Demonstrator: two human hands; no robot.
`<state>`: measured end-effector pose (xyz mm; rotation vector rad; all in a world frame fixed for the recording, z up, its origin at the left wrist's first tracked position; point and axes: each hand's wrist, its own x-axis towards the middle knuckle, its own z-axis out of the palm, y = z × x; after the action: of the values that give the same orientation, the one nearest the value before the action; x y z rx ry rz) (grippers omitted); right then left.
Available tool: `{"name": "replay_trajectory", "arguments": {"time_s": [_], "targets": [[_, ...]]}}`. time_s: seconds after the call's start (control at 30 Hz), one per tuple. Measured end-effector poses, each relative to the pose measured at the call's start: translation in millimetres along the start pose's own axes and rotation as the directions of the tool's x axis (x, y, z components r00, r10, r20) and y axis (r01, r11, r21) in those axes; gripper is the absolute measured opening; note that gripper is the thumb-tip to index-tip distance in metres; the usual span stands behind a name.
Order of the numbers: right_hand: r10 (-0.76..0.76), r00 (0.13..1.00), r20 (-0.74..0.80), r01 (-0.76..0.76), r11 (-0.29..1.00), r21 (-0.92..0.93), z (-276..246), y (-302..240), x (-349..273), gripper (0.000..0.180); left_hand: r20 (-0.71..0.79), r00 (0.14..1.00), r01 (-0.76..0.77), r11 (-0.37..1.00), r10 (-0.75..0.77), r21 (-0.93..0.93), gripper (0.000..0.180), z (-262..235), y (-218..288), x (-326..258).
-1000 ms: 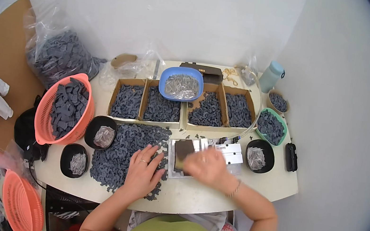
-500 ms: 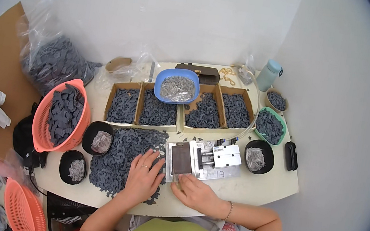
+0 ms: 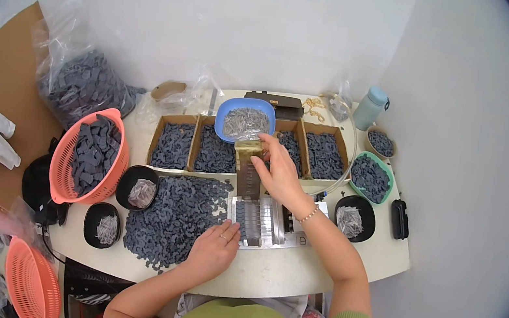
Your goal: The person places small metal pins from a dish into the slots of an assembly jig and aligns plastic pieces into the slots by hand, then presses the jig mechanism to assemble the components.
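Note:
A metal jig (image 3: 273, 239) with a row of slots sits in front of me on the table. Its brown see-through cover plate (image 3: 248, 181) stands lifted at the far side, and my right hand (image 3: 279, 172) grips its upper end between thumb and fingers. Beside the jig's left edge my left hand (image 3: 214, 252) lies flat, fingers stretched, the fingertips at the slots; I cannot make out anything held in it. A spread pile of small dark grey pieces (image 3: 172, 222) lies just left of that hand. Behind the plate is a blue bowl (image 3: 219, 117) of thin metal pins.
Cardboard trays (image 3: 153, 144) of grey pieces line the back. Black bowls (image 3: 98, 242) of pins stand left, another black bowl (image 3: 373, 210) right. A coral basket (image 3: 60, 163), a green bowl (image 3: 388, 186), a black case (image 3: 399, 219), an air hose (image 3: 355, 148) and a bottle (image 3: 369, 109) surround the work.
My right hand has moved from the jig's near edge up and away, raising the brown plate and baring the slots. My left hand has shifted from the pile to the jig's left edge.

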<state>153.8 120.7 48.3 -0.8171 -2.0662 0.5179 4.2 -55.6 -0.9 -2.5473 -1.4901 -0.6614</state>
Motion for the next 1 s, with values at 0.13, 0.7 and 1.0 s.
{"name": "replay_trajectory", "arguments": {"time_s": [0.13,0.7,1.0], "targets": [[-0.031,1.000,-0.003,0.030,0.999,-0.039,-5.0,-5.4,-2.3,0.051,-0.041,0.999,-0.009,0.999,0.010,0.033,0.027,-0.1,2.1,5.9],[-0.091,0.903,0.421,0.020,0.985,0.171,-14.1,0.0,-41.7,0.058,-0.027,0.997,0.069,0.992,-0.073,-0.110,0.002,-17.1,-25.0,47.9],[0.019,0.992,0.127,-0.035,0.992,0.123,1.3,-40.0,-78.6,0.052,0.069,0.839,0.373,0.478,-0.539,-0.795,0.020,-38.9,-21.1,53.8]]}}
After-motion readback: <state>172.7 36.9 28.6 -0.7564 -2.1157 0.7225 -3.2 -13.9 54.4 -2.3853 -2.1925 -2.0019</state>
